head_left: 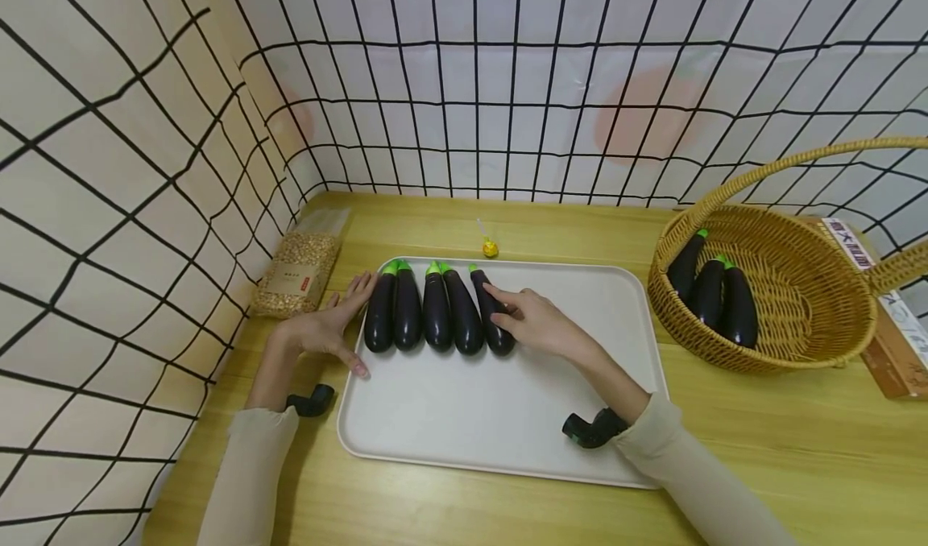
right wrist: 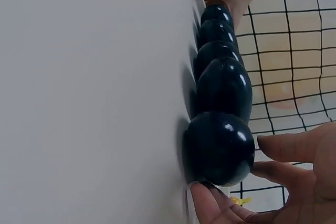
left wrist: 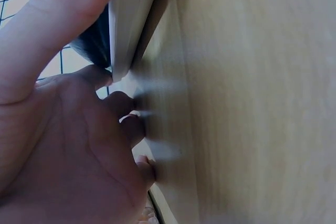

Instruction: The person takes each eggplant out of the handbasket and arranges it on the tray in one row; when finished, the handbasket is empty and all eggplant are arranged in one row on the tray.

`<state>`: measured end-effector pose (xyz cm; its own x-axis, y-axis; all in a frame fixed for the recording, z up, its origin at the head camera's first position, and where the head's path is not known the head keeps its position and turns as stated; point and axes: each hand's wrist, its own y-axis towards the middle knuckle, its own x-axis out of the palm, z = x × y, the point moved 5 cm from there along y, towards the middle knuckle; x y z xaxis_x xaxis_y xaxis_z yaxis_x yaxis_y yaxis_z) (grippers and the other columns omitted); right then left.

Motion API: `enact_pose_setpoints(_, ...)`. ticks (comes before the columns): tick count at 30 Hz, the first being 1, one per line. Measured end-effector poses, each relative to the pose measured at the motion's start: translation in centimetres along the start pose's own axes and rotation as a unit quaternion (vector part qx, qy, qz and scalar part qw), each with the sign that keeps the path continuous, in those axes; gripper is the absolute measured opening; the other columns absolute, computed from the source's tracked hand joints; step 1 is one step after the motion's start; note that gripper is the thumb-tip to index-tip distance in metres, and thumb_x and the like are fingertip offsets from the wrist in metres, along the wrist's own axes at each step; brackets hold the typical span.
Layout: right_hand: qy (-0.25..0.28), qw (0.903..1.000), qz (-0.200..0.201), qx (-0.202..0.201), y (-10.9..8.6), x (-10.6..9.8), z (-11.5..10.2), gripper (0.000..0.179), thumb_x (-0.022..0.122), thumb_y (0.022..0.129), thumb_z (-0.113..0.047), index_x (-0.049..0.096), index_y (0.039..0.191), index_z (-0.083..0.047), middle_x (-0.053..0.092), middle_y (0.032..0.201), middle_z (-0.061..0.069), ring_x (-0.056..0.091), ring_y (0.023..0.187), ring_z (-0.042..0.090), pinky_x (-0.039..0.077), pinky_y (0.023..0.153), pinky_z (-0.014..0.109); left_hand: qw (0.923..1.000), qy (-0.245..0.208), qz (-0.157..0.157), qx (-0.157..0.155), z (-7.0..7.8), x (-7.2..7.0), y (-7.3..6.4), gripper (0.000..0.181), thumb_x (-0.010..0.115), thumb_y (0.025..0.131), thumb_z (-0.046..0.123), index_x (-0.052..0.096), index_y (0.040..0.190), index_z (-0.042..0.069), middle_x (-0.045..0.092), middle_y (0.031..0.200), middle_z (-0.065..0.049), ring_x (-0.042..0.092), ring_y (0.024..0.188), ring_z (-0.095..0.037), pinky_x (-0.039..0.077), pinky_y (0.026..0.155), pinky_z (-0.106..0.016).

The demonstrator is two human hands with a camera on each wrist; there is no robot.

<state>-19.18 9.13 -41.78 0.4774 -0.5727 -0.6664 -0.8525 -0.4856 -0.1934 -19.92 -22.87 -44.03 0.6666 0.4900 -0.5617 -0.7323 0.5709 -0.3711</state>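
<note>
Several dark eggplants with green caps lie side by side along the back left of a white tray point(head_left: 464, 425). My right hand point(head_left: 538, 320) holds the rightmost eggplant point(head_left: 493, 311); in the right wrist view its fingers curve about that eggplant's rounded end point(right wrist: 219, 148). A narrow gap separates this eggplant from its neighbour point(head_left: 464, 312) in the head view. At the tray's left edge, my left hand point(head_left: 326, 328) is spread, with the thumb over the rim and the fingers beside the leftmost eggplant point(head_left: 380, 312). The left wrist view shows those fingers down at the wooden table point(left wrist: 252, 98).
A wicker basket point(head_left: 812, 304) with three eggplants point(head_left: 739, 308) inside stands right of the tray, its tall handle arching over. Behind it lies a long box point(head_left: 895, 361). A bag of grains point(head_left: 297, 276) sits at left, a yellow lollipop point(head_left: 490, 248) behind the tray. Black grid-patterned walls point(head_left: 493, 79) enclose the table.
</note>
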Motion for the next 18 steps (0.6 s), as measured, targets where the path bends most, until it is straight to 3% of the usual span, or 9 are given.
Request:
enact_pose_setpoints(4, -0.006, 1.0000, 0.000, 0.001, -0.6, -0.9, 0.3, 0.059, 0.054, 0.107, -0.025, 0.035, 0.161, -0.012, 0.062, 0.118, 0.027, 0.062, 0.096, 0.029, 0.052, 0.079, 0.037, 1.0000, 0.003, 0.000, -0.003, 0.0, 0.0, 0.0, 0.157, 0.101, 0.061, 0.030, -0.016, 0.165, 0.015, -0.032, 0.167, -0.021, -0.031, 0.155, -0.041, -0.021, 0.122, -0.067)
enact_pose_setpoints(8, -0.010, 0.9999, 0.008, 0.005, -2.5, -2.9, 0.8, 0.060, 0.052, 0.109, -0.032, 0.033, 0.163, -0.015, 0.056, 0.135, 0.029, 0.061, 0.122, 0.038, 0.056, 0.095, 0.049, 1.0000, -0.002, -0.002, 0.002, 0.3, 0.0, 0.1, 0.157, 0.100, 0.062, 0.029, -0.017, 0.165, 0.014, -0.033, 0.167, -0.022, -0.032, 0.154, -0.043, -0.022, 0.122, -0.068)
enact_pose_setpoints(14, -0.014, 0.9992, 0.036, 0.008, -7.2, -7.6, 1.7, 0.060, 0.052, 0.109, -0.040, 0.034, 0.163, -0.021, 0.054, 0.148, 0.020, 0.059, 0.128, 0.034, 0.056, 0.094, 0.047, 1.0000, -0.001, 0.000, 0.004, 0.4, 0.1, 0.0, 0.156, 0.100, 0.063, 0.028, -0.017, 0.165, 0.012, -0.031, 0.167, -0.022, -0.030, 0.155, -0.043, -0.020, 0.122, -0.069)
enact_pose_setpoints(18, -0.017, 0.9967, 0.076, 0.023, -10.7, -10.8, 3.3, 0.057, 0.055, 0.107, -0.039, 0.040, 0.160, -0.024, 0.060, 0.146, 0.013, 0.059, 0.125, 0.027, 0.053, 0.093, 0.036, 1.0000, 0.000, 0.000, 0.002, 0.4, 0.1, 0.0, 0.156, 0.100, 0.063, 0.028, -0.017, 0.164, 0.012, -0.032, 0.167, -0.022, -0.030, 0.155, -0.042, -0.020, 0.122, -0.069)
